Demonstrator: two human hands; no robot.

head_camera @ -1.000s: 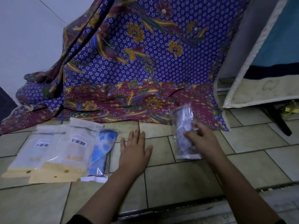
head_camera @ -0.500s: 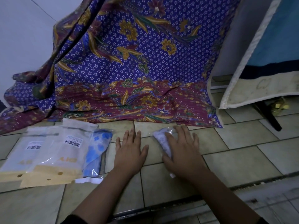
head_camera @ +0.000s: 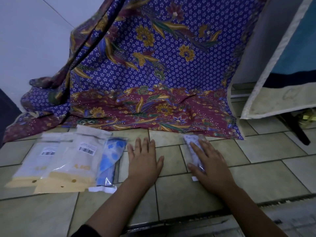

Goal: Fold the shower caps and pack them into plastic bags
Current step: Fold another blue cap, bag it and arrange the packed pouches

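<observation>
I am on the floor of what looks like a home: pale ceramic floor tiles, a purple-and-maroon flowered batik cloth draped by a plain white wall, a cream-edged fabric panel beside it

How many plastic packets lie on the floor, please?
4: a barcoded packet far left, a second barcoded packet overlapping it, a blue-flowered packet beside the left hand, a white packet under the right hand. Overlap may hide more.

Head view, single (wide-angle): worn on the head, faces forward and down, close over floor; cloth ahead.
</observation>
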